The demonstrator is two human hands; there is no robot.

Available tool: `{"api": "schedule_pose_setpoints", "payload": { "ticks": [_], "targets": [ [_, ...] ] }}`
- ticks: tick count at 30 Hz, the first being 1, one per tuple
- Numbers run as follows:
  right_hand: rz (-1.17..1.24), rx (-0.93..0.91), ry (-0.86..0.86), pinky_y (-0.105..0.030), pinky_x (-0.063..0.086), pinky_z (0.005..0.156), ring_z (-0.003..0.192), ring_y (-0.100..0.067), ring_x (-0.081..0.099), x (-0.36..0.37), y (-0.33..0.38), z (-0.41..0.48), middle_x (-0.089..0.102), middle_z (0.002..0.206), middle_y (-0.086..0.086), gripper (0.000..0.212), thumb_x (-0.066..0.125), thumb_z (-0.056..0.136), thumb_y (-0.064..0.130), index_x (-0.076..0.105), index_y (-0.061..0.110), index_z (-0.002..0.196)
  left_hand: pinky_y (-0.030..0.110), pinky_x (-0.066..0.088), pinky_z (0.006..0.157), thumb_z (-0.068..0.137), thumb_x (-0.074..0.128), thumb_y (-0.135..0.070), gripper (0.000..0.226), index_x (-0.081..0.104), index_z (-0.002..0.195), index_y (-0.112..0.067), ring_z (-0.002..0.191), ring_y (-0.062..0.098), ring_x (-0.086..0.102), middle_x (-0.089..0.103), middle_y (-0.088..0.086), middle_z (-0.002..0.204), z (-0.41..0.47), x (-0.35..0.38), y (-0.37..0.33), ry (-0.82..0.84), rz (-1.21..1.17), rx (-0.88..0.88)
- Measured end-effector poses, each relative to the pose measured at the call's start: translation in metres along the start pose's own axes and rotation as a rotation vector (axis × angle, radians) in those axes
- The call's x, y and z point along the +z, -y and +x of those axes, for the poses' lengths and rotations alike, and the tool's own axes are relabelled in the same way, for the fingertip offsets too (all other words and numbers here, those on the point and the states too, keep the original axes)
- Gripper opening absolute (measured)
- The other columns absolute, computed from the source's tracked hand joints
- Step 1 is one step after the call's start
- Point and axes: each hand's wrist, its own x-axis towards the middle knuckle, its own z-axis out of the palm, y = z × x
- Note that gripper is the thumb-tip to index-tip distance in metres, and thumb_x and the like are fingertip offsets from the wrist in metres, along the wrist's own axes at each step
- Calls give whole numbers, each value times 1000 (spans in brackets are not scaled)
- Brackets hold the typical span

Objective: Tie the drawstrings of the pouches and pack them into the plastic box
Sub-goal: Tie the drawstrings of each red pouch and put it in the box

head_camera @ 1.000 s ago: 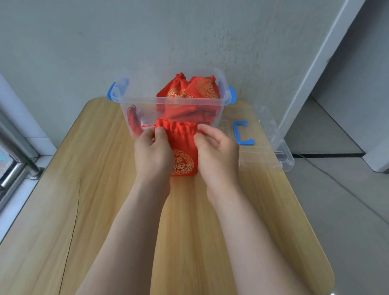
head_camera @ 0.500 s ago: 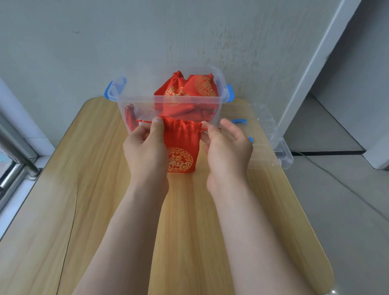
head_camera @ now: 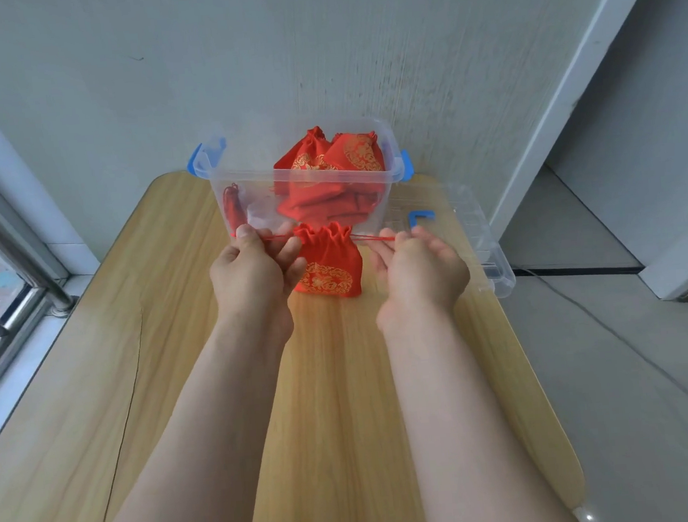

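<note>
Looking down through the head camera, I see the clear box (head_camera: 222, 196) at the table's far end, near the wall (head_camera: 318, 57). It holds a pile of red pouches (head_camera: 326, 167) with gold print, heaped toward its right side and rising above the rim. A thin red item (head_camera: 232, 205) leans inside the left wall of the box; I cannot tell what it is.

One pouch (head_camera: 330, 264) stands upright on the table (head_camera: 344, 384), just in front of the box's near wall, its mouth gathered tight. My left hand (head_camera: 252, 268) is curled, gripping the cord (head_camera: 280, 237) that runs out of the pouch's left side. My right hand (head_camera: 421, 267) pinches the cord on the other side between thumb and forefinger, its other fingers loose. Both stretches of cord look taut and nearly level.

A clear lid (head_camera: 487, 245) lies flat right of the box, reaching the table's right edge, with a blue clip (head_camera: 421, 217) on it.

A window (head_camera: 1, 267) with metal bars runs along the left, and grey floor (head_camera: 630, 362) lies to the right. Bare wood spreads under and around my forearms down to the near edge.
</note>
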Motion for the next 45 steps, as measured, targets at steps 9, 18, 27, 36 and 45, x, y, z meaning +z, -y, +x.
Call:
{"api": "schedule_pose_setpoints", "payload": {
  "ticks": [9,18,27,36,45],
  "targets": [
    [114,115,-67,-47,68,70,64,-27,78,2,5,-3,54,134,-23,42,32,102,-10,40,19,131,20,41,49,115,37,-35,27,56,100,-21,53,4,53,74,-8,78,5,-3,0,-90,-10,-81],
    [-133,197,-18,-26,56,51,54,-13,51,0,3,4,67,104,-11,38,36,98,-3,66,21,101,27,50,64,115,40,-34,34,57,90,-18,55,9,52,60,-6,65,-1,-2,2,-118,38,1],
    [-609,313,391,-37,64,56,50,-13,62,-3,-5,0,70,81,-13,27,46,99,-4,68,8,108,27,56,48,113,48,-29,28,63,98,-11,53,15,59,51,2,72,-7,-5,2,197,394,-176],
    [-995,2,465,-44,61,90,91,-31,77,-5,-7,-1,81,92,-12,11,80,85,15,80,8,93,26,50,51,107,59,-36,28,81,105,-19,64,17,56,57,5,98,-12,-4,2,300,550,-95],
    [-910,58,580,-57,57,103,100,-41,76,-6,-22,12,82,87,-11,20,73,68,28,84,19,82,28,41,52,106,64,-28,23,82,107,-13,53,14,46,59,2,71,-13,-5,1,482,590,-161]
  ]
}}
